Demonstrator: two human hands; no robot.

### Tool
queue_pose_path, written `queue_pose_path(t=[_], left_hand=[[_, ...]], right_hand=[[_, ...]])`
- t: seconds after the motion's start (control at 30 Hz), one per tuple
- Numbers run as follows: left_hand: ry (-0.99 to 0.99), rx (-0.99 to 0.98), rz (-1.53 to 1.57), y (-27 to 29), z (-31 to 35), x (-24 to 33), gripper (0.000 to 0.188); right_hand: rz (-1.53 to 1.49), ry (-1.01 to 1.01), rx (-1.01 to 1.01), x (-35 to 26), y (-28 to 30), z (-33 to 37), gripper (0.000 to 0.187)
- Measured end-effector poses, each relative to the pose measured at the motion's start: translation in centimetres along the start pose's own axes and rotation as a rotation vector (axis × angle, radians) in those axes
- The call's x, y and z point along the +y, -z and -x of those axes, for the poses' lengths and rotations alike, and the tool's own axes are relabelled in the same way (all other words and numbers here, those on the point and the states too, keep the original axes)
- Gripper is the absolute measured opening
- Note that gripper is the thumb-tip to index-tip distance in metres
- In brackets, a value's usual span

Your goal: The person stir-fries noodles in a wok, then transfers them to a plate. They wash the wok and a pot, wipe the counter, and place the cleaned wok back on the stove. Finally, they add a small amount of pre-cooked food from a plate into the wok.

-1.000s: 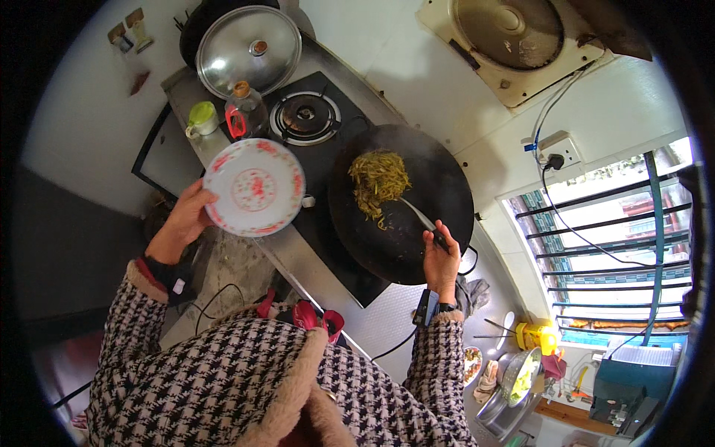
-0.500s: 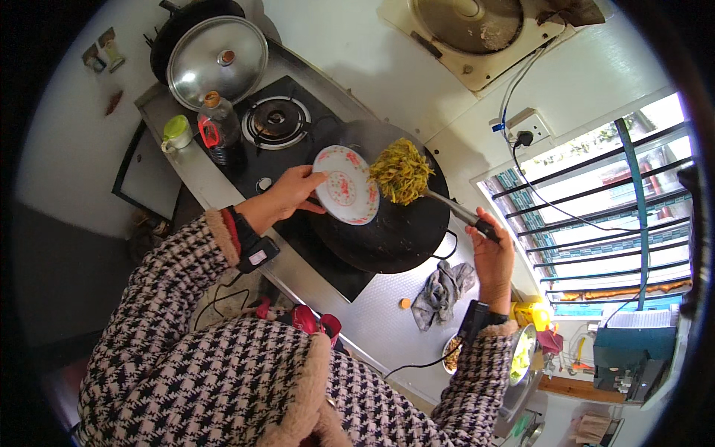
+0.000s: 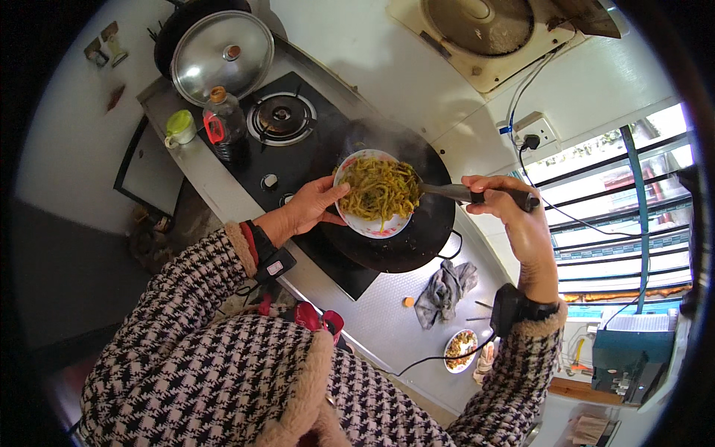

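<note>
My left hand grips the near-left rim of a white plate with a pink floral pattern, thumb on top. Shredded green-yellow vegetables are heaped on the plate, above a large black wok. In my right hand is the dark handle of a metal spatula; its blade end meets the food at the plate's right side and is mostly hidden by it. Faint steam rises behind the plate.
Left of the wok are a gas burner, an oil bottle, a green-lidded cup and a large pot lid. A grey rag, an orange cap and a bowl of chopped food lie on the metal counter.
The vegetables, on the spatula over the wok before, now lie on the plate. The plate has moved slightly right and faces up more. My right hand has moved up and right.
</note>
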State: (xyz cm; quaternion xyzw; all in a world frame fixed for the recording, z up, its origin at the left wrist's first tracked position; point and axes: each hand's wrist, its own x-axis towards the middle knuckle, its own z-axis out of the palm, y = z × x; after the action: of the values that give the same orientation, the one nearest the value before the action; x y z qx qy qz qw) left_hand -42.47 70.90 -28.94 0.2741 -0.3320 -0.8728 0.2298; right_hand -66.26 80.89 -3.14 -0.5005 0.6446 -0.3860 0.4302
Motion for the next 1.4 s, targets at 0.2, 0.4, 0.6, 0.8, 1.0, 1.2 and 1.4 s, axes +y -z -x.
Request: queue_pose_path(t=[0.2,0.4,0.6,0.8,1.0,1.2,1.4], left_hand=[[-0.009,-0.026,0.115,0.3,-0.1,-0.1,0.051],[-0.042,-0.02,0.167,0.5,-0.5,-0.3,0.045],[-0.065,0.034,0.178,0.9,-0.8,0.0,0.041],[-0.077,0.07,0.217,2.2,-1.1,0.1,0.039],[-0.164,0.072,0.287,4.9,-0.3,1.6,0.036],[-0.281,0.164,0.165,9.5,4.2,5.6,0.043],[-0.305,0.368,0.115,12.2,7.7,5.7,0.05]], right_hand=[[0.517,0.232,0.05,-3.1,-4.1,2.4,0.013],[0.638,0.496,0.102,-3.9,-5.8,4.8,0.016],[0.608,0.582,0.134,-1.9,-6.2,5.8,0.017],[0.075,0.431,0.478,2.6,-3.7,5.0,0.019],[-0.255,0.045,0.614,11.5,-0.1,0.8,0.024],[-0.324,-0.37,0.471,17.1,1.7,0.9,0.024],[-0.788,-0.342,0.498,21.8,-5.4,-1.1,0.031]])
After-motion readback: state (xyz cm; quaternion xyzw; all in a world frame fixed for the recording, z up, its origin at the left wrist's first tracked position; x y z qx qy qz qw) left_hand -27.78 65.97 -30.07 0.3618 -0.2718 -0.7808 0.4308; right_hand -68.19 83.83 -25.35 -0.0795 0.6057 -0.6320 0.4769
